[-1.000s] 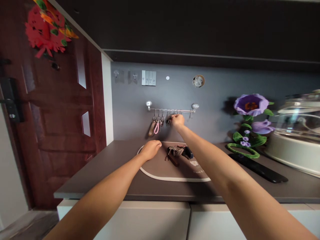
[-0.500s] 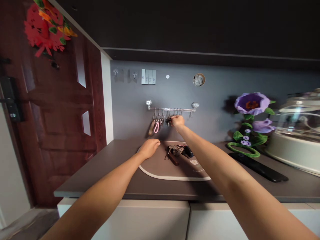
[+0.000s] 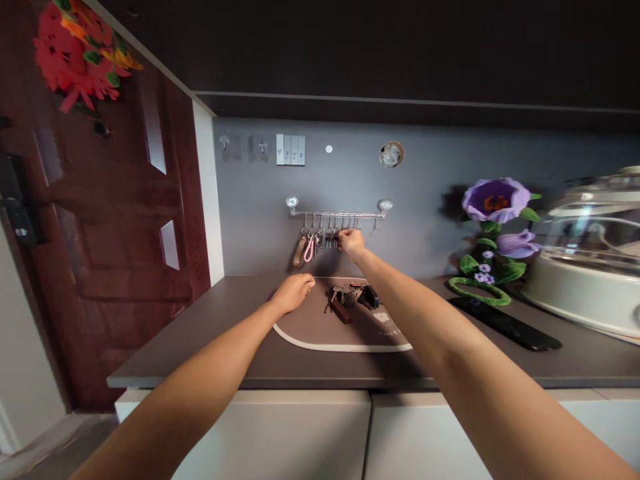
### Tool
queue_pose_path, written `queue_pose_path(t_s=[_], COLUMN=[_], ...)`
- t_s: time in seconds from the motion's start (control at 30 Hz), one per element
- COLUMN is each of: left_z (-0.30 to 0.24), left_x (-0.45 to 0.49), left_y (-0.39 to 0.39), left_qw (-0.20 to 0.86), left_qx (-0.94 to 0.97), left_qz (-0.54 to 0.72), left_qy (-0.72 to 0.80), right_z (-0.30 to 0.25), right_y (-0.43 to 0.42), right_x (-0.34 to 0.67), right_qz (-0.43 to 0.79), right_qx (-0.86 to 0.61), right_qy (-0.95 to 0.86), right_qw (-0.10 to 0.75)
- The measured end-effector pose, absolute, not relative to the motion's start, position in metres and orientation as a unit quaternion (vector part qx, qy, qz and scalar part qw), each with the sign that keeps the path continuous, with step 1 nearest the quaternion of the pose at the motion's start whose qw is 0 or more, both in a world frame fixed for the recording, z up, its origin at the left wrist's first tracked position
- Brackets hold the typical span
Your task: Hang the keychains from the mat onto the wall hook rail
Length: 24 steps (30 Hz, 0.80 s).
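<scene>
Grey wall (image 3: 340, 183) over worktop (image 3: 200, 333) | keys (image 3: 335, 241) hung from rail (image 3: 345, 215), at R hand (image 3: 353, 242) | R fingers bunched, couldn't tell if clamped | L hand (image 3: 294, 293) by mat (image 3: 300, 330), fingers curled tog. | keys prob. light, stiff, slick; best pinched up top

Your setting: home entryway | at your left: panelled front door (image 3: 125, 227), peephole (image 3: 101, 128), black lock (image 3: 20, 203), red floral hanging (image 3: 70, 53) | before you: wall-mounted key rack (image 3: 340, 215), light-switch panel (image 3: 291, 150)

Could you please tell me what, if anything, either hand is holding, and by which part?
The right hand has its fingertips at dark keys below the rail; whether it grips them, and where, cannot be told. Nothing shows in the left hand.
</scene>
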<state>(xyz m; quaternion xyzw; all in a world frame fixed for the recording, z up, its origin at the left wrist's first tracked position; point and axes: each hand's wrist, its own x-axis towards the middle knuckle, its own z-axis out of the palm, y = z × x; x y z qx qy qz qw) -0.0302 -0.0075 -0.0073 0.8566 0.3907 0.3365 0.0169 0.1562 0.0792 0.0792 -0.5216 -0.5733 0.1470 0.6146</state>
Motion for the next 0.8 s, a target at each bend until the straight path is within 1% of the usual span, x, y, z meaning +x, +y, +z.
queue_pose_path(t_s=[0.13,0.2,0.43,0.57,0.8], left_z=[-0.007,-0.007,-0.006,-0.005,0.002], left_x=[-0.031,-0.031,-0.032,-0.031,-0.026], left_y=[-0.010,-0.012,-0.017,-0.019,-0.016], left_qw=[0.032,0.043,0.047,0.035,0.027], left_qx=[0.857,0.856,0.855,0.853,0.852], left_qz=[0.337,0.333,0.303,0.291,0.248], left_qy=[0.388,0.393,0.418,0.432,0.460], right_z=[0.081,0.083,0.087,0.087,0.074], right_y=[0.067,0.060,0.034,0.013,-0.013], right_x=[0.152,0.150,0.147,0.146,0.153], right_qz=[0.233,0.254,0.264,0.299,0.321], right_qx=[-0.529,-0.521,-0.518,-0.514,-0.473], right_qy=[-0.559,-0.557,-0.572,-0.569,-0.597], right_qw=[0.595,0.595,0.578,0.568,0.563])
